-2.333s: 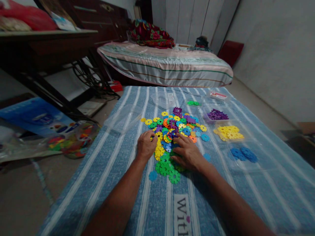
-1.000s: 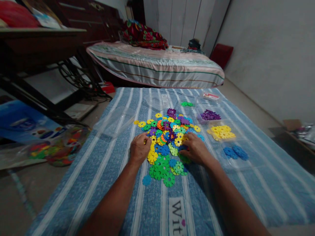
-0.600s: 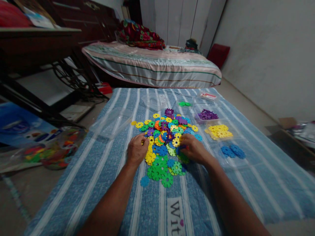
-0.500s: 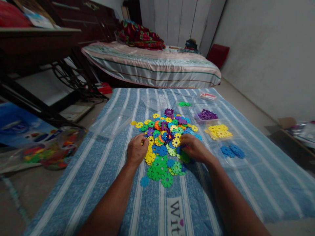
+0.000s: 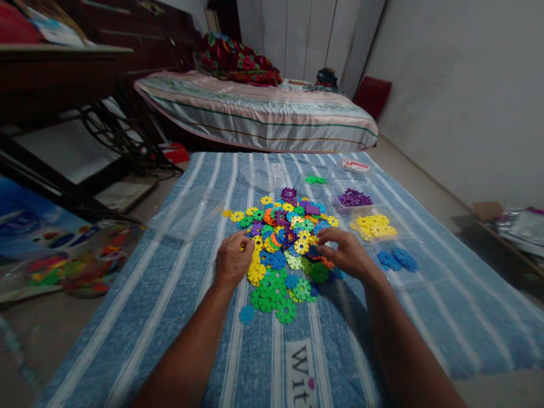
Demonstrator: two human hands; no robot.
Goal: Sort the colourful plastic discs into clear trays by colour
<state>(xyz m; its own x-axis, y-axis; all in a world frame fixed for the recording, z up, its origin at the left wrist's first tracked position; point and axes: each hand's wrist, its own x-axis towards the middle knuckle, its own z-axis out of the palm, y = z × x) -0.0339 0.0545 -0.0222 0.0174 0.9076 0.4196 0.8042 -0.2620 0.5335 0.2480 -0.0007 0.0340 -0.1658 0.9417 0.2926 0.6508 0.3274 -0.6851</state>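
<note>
The left hand (image 5: 232, 262) is curling on a yellow plastic gear-shaped disc (image 5: 256, 272); the right hand (image 5: 346, 253) is pinching a dark blue plastic gear-shaped disc (image 5: 315, 251) over the mixed pile of colourful plastic discs (image 5: 284, 232).

A: How is the lighting behaving around the pile of discs (image 5: 283, 243)?
B: The room is staying dim; soft overhead light is reaching the pile, and the forearms are casting faint shadows beside it.
A: Image quality?
B: Wide-angle distortion is bending edges far from the pile; left of it, detail is smearing into darkness.
</note>
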